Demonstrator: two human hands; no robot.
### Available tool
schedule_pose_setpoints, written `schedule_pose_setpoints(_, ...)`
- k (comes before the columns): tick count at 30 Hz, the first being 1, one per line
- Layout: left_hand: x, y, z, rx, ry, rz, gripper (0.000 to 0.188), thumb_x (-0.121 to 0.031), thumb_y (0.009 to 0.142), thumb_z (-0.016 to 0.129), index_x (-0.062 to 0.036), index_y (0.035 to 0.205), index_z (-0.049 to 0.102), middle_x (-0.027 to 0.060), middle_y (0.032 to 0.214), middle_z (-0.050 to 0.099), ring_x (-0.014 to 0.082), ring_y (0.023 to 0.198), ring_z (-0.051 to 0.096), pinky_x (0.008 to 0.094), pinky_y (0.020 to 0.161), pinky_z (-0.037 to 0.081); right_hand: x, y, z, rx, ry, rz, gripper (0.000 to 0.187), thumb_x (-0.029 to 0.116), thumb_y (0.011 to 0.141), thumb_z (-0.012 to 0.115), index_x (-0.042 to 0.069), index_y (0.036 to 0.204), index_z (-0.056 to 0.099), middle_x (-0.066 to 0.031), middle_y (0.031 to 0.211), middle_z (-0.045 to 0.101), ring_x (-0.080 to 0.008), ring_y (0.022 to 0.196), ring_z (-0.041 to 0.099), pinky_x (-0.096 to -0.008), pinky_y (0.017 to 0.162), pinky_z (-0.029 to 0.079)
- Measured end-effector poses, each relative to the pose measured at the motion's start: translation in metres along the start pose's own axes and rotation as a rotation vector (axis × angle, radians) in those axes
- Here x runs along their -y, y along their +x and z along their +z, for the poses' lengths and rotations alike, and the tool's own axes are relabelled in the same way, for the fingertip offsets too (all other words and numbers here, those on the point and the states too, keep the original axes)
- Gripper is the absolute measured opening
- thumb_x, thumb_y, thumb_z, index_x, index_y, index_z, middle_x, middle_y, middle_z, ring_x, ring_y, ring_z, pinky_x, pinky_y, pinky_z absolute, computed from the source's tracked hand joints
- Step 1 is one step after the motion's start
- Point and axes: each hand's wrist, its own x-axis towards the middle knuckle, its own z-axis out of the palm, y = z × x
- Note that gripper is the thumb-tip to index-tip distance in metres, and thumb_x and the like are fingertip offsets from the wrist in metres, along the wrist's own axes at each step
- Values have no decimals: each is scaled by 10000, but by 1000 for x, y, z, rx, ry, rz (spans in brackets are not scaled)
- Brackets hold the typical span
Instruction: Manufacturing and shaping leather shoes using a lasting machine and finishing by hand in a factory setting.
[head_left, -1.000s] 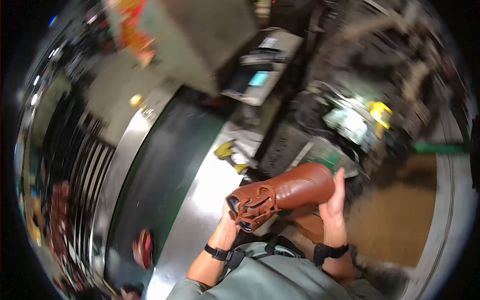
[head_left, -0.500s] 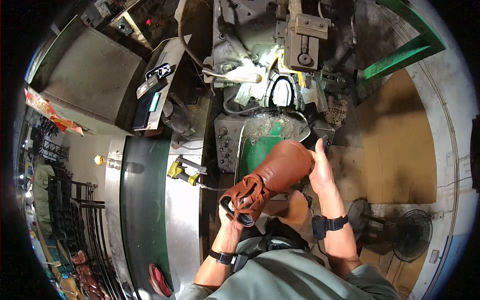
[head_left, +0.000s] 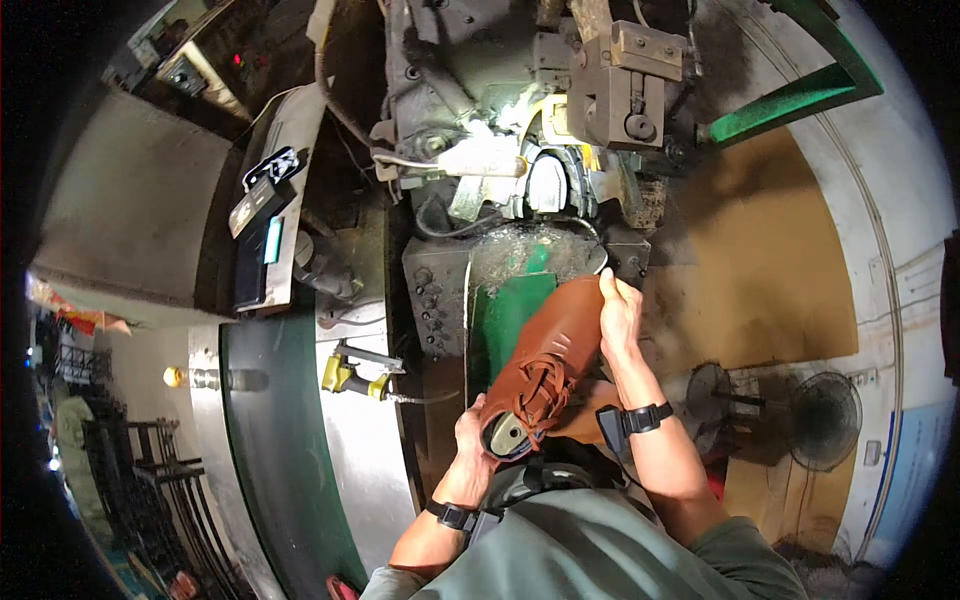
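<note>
A brown leather lace-up shoe [head_left: 556, 335] is held slantwise before me, toe up and to the right, its laced side facing up. In its opening shows a greenish shoe last [head_left: 510, 432] with a round hole. My left hand [head_left: 474, 432] is closed round the heel end, its fingers partly hidden beneath. My right hand [head_left: 620, 318] grips the toe end, thumb on the edge and the other fingers partly behind. Just beyond the toe is a machine [head_left: 547, 187] with a lit, pad-like clamp; a green tray [head_left: 512, 310] strewn with scraps lies under it.
On the left runs a green conveyor belt [head_left: 275, 430] with a metal edge. A yellow-and-black air stapler [head_left: 358, 376] lies on the metal ledge. Phone-like items [head_left: 262, 240] rest on a shelf. Fans [head_left: 826, 420] and cardboard [head_left: 770, 250] stand at right, below a green frame [head_left: 800, 105].
The shoe has turned so its laces and opening face up more, showing the last. Both hands turned with it and stayed on it. The whole view has shifted slightly.
</note>
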Motion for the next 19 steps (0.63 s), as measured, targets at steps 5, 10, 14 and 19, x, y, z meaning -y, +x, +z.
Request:
schedule_pose_setpoints(5, -37, 14, 32, 219, 691, 296, 364, -349, 1110, 524, -52, 1296, 623, 73, 1234, 655, 125, 1059, 606, 321, 946, 510, 49, 14, 7, 87, 87, -11, 493, 284, 1038, 627, 90, 638, 415, 77, 656, 358, -71, 642, 313, -323, 549, 257)
schedule_pose_setpoints(10, -60, 58, 121, 503, 626, 505, 415, -347, 1122, 485, -45, 1404, 521, 88, 1288, 638, 149, 1167, 610, 330, 1012, 508, 94, 47, 44, 172, 72, -146, 396, 354, 1030, 640, 27, 806, 632, 27, 746, 572, -106, 699, 438, -320, 635, 370)
schedule_pose_setpoints(14, -69, 102, 139, 491, 643, 560, 411, -392, 1118, 466, -122, 1427, 498, 91, 1349, 582, 216, 1244, 548, 443, 1024, 508, 69, 42, 32, 246, 290, 264, 478, 461, 1047, 593, 33, 1233, 699, -60, 1255, 691, -156, 1094, 634, -320, 1010, 474)
schedule_pose_setpoints(19, -74, 144, 169, 452, 290, 441, 299, -366, 1089, 561, -152, 1290, 503, 68, 1223, 576, 199, 1085, 614, 411, 894, 573, 51, 48, 30, 274, 482, 531, 568, 489, 1027, 611, 17, 1337, 667, -89, 1329, 682, -198, 1157, 645, -363, 1034, 490)
